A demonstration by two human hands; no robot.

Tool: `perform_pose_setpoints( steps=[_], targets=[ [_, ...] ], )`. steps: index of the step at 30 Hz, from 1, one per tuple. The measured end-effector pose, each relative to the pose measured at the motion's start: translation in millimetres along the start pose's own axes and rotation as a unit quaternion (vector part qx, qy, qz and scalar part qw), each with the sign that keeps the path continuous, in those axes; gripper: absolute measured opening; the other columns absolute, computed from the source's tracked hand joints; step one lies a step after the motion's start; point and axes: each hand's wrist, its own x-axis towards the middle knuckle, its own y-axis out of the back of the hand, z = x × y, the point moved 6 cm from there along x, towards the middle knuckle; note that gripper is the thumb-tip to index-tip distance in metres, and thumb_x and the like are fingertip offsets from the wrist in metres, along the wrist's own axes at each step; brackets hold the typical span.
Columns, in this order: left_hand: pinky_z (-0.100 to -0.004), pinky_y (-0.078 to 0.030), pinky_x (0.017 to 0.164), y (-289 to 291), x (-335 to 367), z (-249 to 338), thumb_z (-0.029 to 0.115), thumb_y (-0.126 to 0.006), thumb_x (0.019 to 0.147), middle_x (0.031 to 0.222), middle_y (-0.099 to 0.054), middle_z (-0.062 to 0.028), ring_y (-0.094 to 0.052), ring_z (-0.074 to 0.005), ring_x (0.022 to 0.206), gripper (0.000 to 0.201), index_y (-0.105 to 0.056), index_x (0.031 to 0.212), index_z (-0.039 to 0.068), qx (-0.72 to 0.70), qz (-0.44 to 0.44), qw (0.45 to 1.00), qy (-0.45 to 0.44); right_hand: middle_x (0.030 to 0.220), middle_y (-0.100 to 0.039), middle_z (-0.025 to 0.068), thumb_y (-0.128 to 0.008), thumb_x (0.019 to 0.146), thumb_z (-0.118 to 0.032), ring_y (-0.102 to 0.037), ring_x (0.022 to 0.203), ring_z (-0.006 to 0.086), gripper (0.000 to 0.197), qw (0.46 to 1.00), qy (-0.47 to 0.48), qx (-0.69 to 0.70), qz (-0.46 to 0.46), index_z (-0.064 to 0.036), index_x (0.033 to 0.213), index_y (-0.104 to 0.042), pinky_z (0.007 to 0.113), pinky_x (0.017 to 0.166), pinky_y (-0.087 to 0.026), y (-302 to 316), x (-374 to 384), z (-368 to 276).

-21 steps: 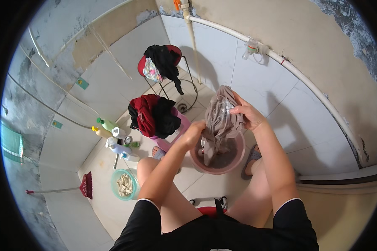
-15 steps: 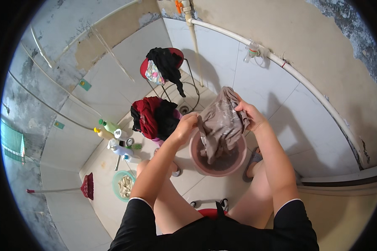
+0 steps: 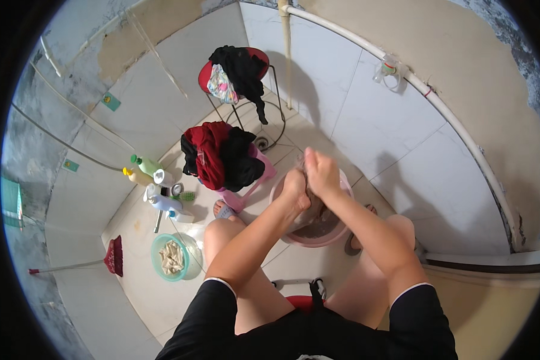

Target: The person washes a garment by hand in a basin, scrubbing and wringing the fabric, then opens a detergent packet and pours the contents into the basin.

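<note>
Both my hands are closed and close together over a pink basin [image 3: 315, 242]. My left hand [image 3: 295, 189] grips a wet taupe garment [image 3: 306, 221], mostly hidden by my hands and forearms. Right beside it, slightly farther and higher, my right hand [image 3: 322, 174] is clenched on the same garment. The cloth is bunched between the two fists, and its lower part hangs into the basin, where dark greyish water [image 3: 320, 231] shows.
Left of the basin, a pink stool [image 3: 263, 171] bears red and black clothes [image 3: 213, 157]. Behind it stands a red stool [image 3: 204, 76] with black and flowered clothes. Several bottles [image 3: 139, 176], a green brush [image 3: 187, 196] and a turquoise basin [image 3: 156, 258] of pale cloths are on the floor.
The garment, held spread above the basin before, is now bunched between my fists. My hands have come together, the right one moving left and the left one moving right. The view has shifted slightly.
</note>
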Motion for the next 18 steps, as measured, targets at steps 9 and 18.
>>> perform_pose_setpoints(
  steps=[9,18],
  targets=[
    [-0.0375,-0.049,0.082,3.5,-14.5,2.4,0.03,-0.028,0.096,0.111,-0.061,-0.0151,-0.058,-0.028,0.1,0.039,-0.058,0.109,0.008,0.01,0.027,1.0,0.003,0.057,-0.052,0.0193,-0.045,0.094,-0.031,-0.052,0.052,0.0373,0.043,0.999,0.019,0.042,0.017,0.0007,0.066,-0.053,0.042,0.051,-0.038,-3.8,2.4,-1.2],
    [-0.0399,-0.049,0.083,28.6,29.4,-14.6,0.03,-0.029,0.097,0.102,-0.062,-0.012,-0.06,-0.0252,0.093,0.037,-0.057,0.105,0.007,0.004,-0.015,0.999,-0.03,0.056,-0.05,0.0148,-0.048,0.093,-0.033,-0.052,0.052,0.0277,0.044,0.997,0.021,0.053,0.047,-0.0034,0.061,-0.051,0.04,0.051,-0.038,-7.0,-20.7,-2.8]
  ],
)
